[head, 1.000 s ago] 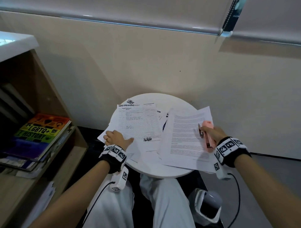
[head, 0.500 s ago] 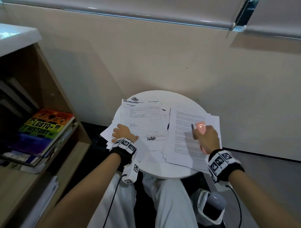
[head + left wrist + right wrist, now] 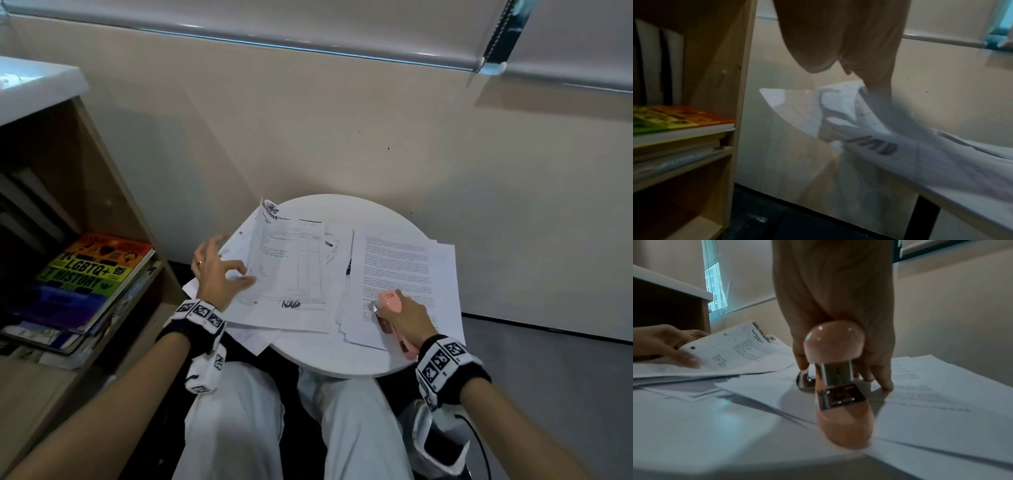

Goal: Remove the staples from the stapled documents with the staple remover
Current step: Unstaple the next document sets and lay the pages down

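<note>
A form document lies on the left of the round white table. My left hand pinches its left edge and lifts it, so the page curls up. A printed text document lies on the right, on several loose sheets. My right hand grips the pink staple remover. Its metal tip points left and rests low on the text document. No staple shows clearly in any view.
A wooden shelf stands close on the left with a rainbow-covered book on a stack. The wall runs right behind the table. A white and black device with a cable sits on the floor by my right knee.
My left hand rose off the papers and lifted the form's left edge. My right hand brought the staple remover nearer and down onto the text document.
</note>
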Demonstrator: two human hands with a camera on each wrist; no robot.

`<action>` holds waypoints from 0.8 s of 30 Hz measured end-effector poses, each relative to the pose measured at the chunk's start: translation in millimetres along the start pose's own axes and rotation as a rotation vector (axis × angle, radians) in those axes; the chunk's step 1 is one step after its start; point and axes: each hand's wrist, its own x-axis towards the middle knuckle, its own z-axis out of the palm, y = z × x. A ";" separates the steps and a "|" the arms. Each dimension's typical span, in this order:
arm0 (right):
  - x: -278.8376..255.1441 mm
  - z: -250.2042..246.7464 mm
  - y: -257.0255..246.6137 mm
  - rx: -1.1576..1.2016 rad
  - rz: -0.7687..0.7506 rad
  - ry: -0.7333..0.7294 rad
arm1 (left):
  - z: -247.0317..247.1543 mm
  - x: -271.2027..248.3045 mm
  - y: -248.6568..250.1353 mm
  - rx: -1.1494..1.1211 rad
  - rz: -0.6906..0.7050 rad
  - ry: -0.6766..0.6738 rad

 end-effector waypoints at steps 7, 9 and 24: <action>-5.5 1.4 -6.8 -0.004 -0.020 0.014 | -15.3 -1.8 -51.4 -0.253 -0.347 -0.405; -5.7 1.9 -6.1 0.006 -0.034 0.018 | -16.3 3.6 -54.6 -0.141 -0.403 -0.461; -6.3 -3.9 -5.5 0.138 0.019 0.026 | -51.1 -17.5 -1.6 -0.689 -0.182 -0.363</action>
